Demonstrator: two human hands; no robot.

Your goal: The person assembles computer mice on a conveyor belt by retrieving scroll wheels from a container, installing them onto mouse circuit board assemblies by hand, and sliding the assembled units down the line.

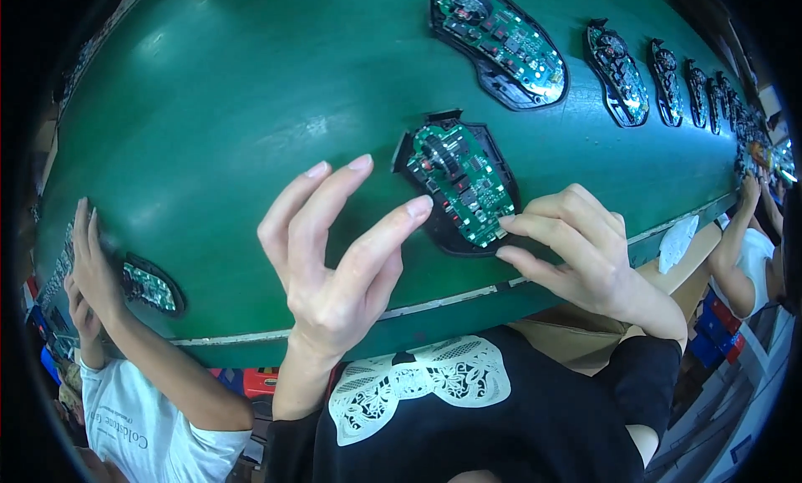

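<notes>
A half-built computer mouse base (447, 242), black and curved, lies before me on the green tabletop. A green circuit board (472, 182) with a scroll wheel (441, 159) near its far end sits in it. My left hand (334, 249) is just left of the base, palm turned up and fingers spread. Its index fingertip comes close to the board's left edge, and nothing is in it. My right hand (576, 245) has thumb and index finger at the base's near right corner, the index tip by a small white connector, the other fingers curled.
Another mouse base with its board (510, 53) lies farther back, and a row of similar bases (618, 73) runs off right. At left, a co-worker's hands (92, 266) are beside another board (150, 287). A person's arm (739, 216) shows far right, near a white plastic bag (677, 242).
</notes>
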